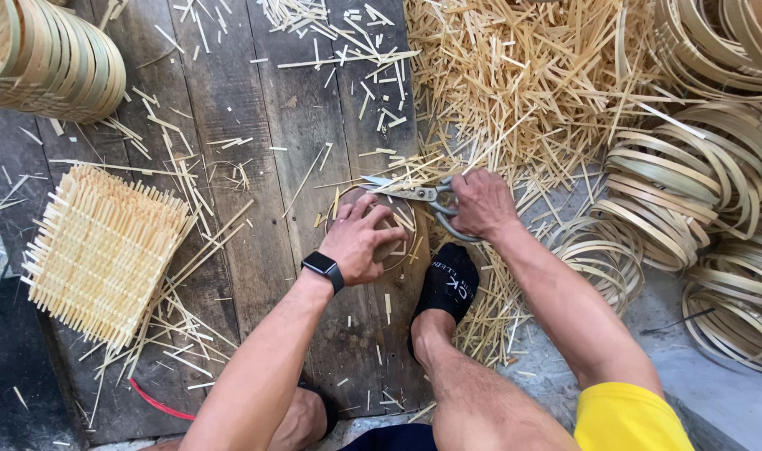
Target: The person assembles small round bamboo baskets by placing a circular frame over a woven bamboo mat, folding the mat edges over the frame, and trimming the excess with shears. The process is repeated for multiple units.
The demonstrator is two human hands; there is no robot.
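Bamboo is everywhere on the plank floor (256,125): loose offcuts spread toward its far edge, a heap of cut strips (515,75) at the far right, and stacks of bent hoops (690,184) along the right edge. Near the middle of the floor, just in front of a black-socked foot (449,284), lies a small woven round piece (383,230) set in a hoop. The left hand (360,242) presses flat on it, fingers spread, closed on nothing. The right hand (481,203) has its grip shut through the handles of a pair of scissors (419,194), whose blades stand slightly parted at the round piece's far rim. The scissors' long axis runs almost level across the floor, tips pointing to the left edge and a little away from the person. Judging by the stub ends sticking out past the rim on the far side, trimming looks partly done; how much of the edge is already clean I cannot tell under the hand. A square woven mat (101,250) with untrimmed ends lies near the left edge, and finished stacked baskets (51,54) sit at the far left corner.
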